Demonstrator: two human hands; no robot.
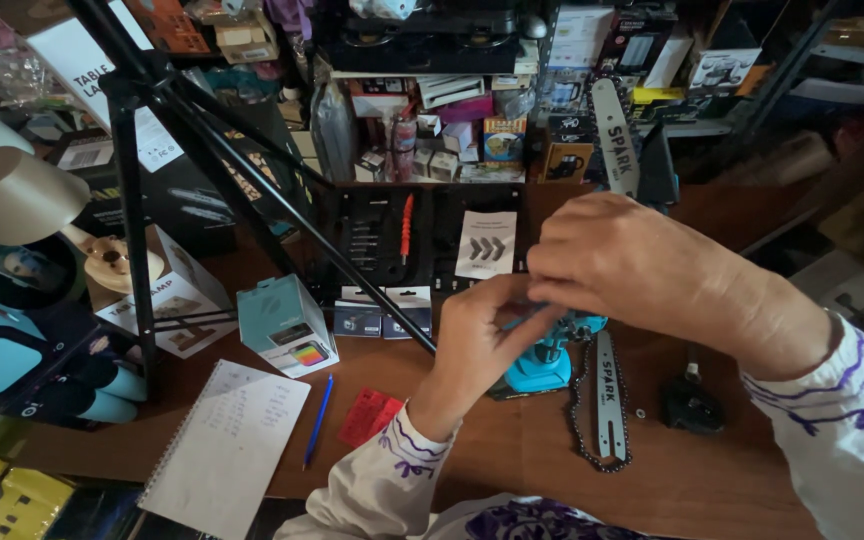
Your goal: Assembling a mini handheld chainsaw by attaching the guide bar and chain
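Both my hands meet over the small blue saw [542, 365]: left hand [477, 345] gripping its near-left side, right hand [617, 262] pinching its top, bar and chain [604, 400] running toward me.

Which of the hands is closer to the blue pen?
Left. The left hand is on the turquoise tool, just right of the blue pen; the right hand is above the tool, farther away.

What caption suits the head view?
Both hands, left and right, grip a turquoise plastic power tool on a brown wooden table.
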